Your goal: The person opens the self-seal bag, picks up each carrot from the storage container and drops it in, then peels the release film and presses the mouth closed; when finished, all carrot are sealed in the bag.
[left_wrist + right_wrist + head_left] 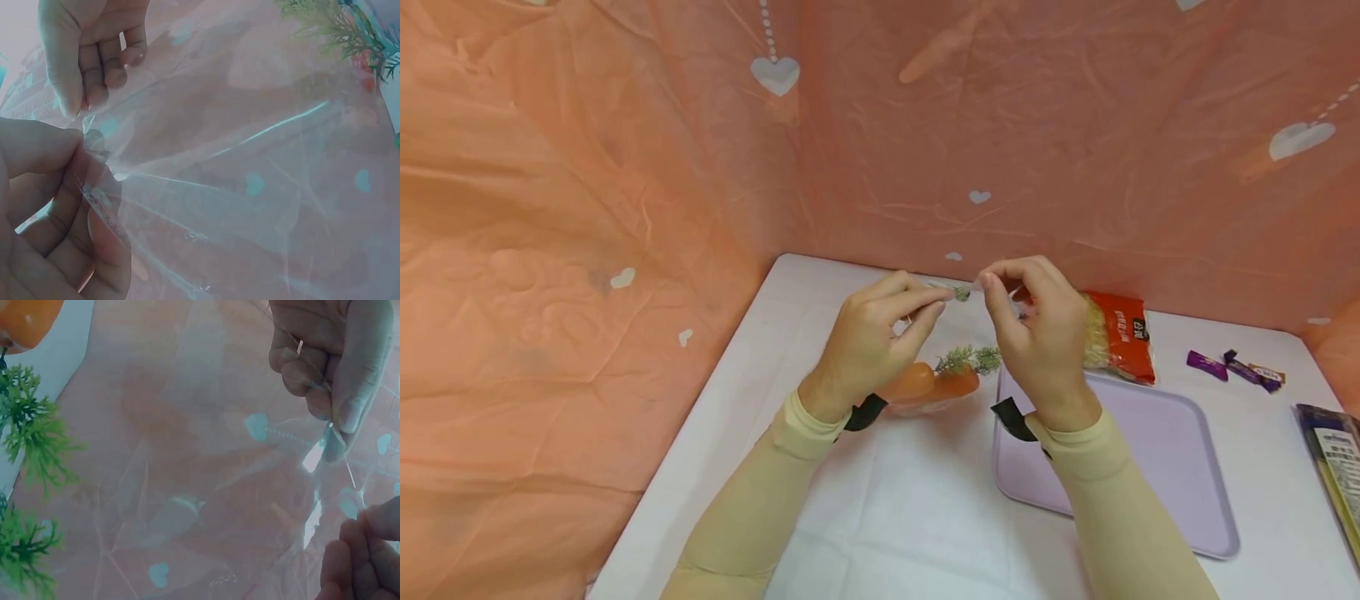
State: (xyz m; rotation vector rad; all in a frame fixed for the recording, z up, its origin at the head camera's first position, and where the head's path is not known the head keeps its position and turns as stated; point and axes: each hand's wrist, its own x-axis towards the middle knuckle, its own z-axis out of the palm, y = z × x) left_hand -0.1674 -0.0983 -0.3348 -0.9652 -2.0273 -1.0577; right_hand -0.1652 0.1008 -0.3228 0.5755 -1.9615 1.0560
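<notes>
A clear plastic bag point(269, 212) is stretched between both hands above the back of the table. My left hand point(876, 329) pinches its edge between thumb and fingers. The right hand point(1041, 329), a short gap away, pinches the same film with thumb and forefinger. In the left wrist view the bag's film fans out in creases from the pinched edge. Below and between the hands lie carrots point(957, 382) with feathery green tops point(37, 434); clear film or a clear dish shows under them, and I cannot tell which.
A lilac tray point(1172, 458) lies under the right forearm. Behind it is a red and clear food packet point(1129, 337). Small purple-wrapped sweets point(1207, 365) lie to the right, and a dark packet point(1337, 458) is at the right edge. An orange-pink curtain point(880, 150) borders the white table point(925, 508).
</notes>
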